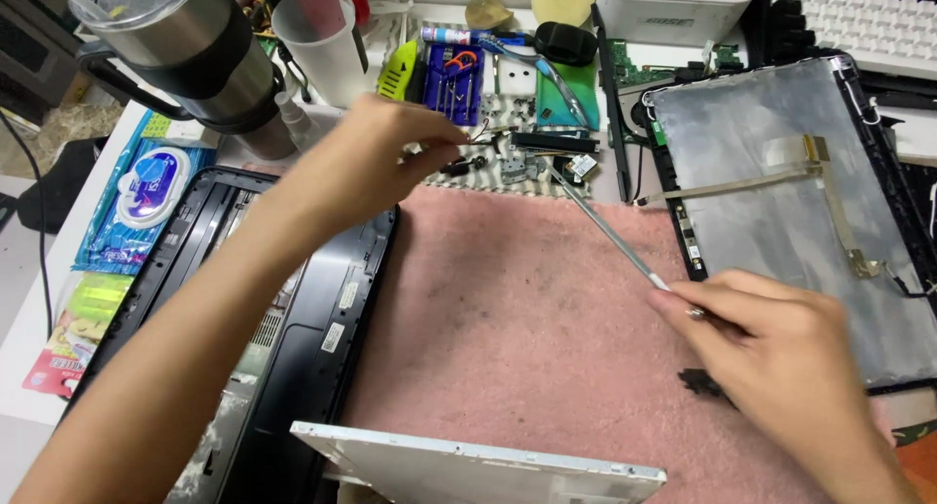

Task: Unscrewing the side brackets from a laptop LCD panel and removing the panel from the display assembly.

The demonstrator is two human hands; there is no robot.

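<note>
1. Metal first: the right hand [781, 333] is pinched shut around the near end of a long thin silver metal rod [605, 233], some kind of pry or pick tool, which slants up and away across the pink fuzzy work mat [508, 319]. Its far tip sits among the small loose black and silver hinge parts and screws [527, 158] at the mat's back edge.
2. The left hand [376, 158] reaches over to that same pile, fingertips closed on something tiny with thin red wires. Too small to tell exactly what it is.
3. Just under the left forearm lies a black plastic laptop base shell [312, 309]. To the right of the rod lies a grey metal-backed laptop screen panel [791, 231] with a flat ribbon cable across it.
4. Looks to me like the sorting or pulling small parts stage of a teardown.
5. Next move, I'd guess, needs a steady tip on the rod and a light pinch, since those bits are crowded together and could scatter easily.
</note>
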